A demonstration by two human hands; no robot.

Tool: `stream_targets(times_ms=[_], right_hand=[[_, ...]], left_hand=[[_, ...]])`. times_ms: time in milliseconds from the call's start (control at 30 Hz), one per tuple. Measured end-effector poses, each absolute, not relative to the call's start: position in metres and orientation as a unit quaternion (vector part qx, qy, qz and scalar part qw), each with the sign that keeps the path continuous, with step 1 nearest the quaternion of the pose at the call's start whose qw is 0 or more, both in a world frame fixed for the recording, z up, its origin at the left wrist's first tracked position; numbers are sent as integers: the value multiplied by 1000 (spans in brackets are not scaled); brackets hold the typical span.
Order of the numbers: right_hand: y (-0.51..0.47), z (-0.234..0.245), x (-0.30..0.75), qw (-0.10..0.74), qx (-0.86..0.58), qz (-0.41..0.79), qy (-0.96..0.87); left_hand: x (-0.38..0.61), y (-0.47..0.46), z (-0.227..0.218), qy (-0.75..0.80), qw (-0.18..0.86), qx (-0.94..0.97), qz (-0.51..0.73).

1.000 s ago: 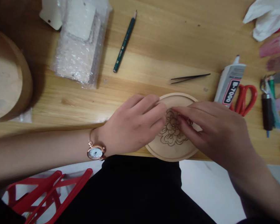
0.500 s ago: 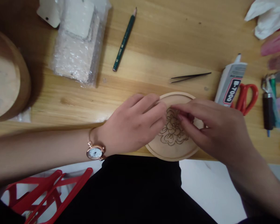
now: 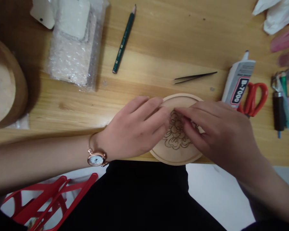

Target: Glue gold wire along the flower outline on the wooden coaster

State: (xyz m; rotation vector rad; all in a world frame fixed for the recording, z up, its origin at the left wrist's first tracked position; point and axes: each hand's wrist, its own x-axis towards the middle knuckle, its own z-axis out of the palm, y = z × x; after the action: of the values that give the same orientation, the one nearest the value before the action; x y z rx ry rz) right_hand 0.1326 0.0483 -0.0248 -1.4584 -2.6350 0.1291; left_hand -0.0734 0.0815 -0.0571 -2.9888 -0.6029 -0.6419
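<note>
A round pale wooden plate (image 3: 175, 158) with a raised rim lies at the table's front edge. Dark outlines of a flower (image 3: 174, 142) are drawn on its face. My left hand (image 3: 137, 126) rests over the plate's left side, its fingers curled together and their tips hidden from view. From the right, my right hand (image 3: 214, 128) reaches over the plate, thumb and forefinger brought close together above the upper part of the flower. Both sets of fingertips are near each other; whatever they hold is too small or hidden to make out.
Black tweezers (image 3: 196, 77) lie beyond the plate. To the right are a B-7000 glue tube (image 3: 239, 81), red-handled scissors (image 3: 256, 99) and a dark-handled tool (image 3: 278, 110). A green pencil (image 3: 124, 41), bubble-wrapped pieces (image 3: 72, 54) and a round wooden container (image 3: 20, 86) are leftward.
The view has shifted slightly, moving the pencil and wrapped pieces left in the picture. My right hand covers a little more of the plate's right side. Both hands keep nearly the same pose.
</note>
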Motion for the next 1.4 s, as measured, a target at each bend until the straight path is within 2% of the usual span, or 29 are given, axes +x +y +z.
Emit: stream_targets(times_ms=[667,1400], right_hand=[[47,-23,130,57,-492,63,-867],[44,-22,130,39,-476,29,-878]], left_hand=[[-71,80,-59,-216,-6,-952,-217],[-71,81,-60,-214,6,-954,-209]])
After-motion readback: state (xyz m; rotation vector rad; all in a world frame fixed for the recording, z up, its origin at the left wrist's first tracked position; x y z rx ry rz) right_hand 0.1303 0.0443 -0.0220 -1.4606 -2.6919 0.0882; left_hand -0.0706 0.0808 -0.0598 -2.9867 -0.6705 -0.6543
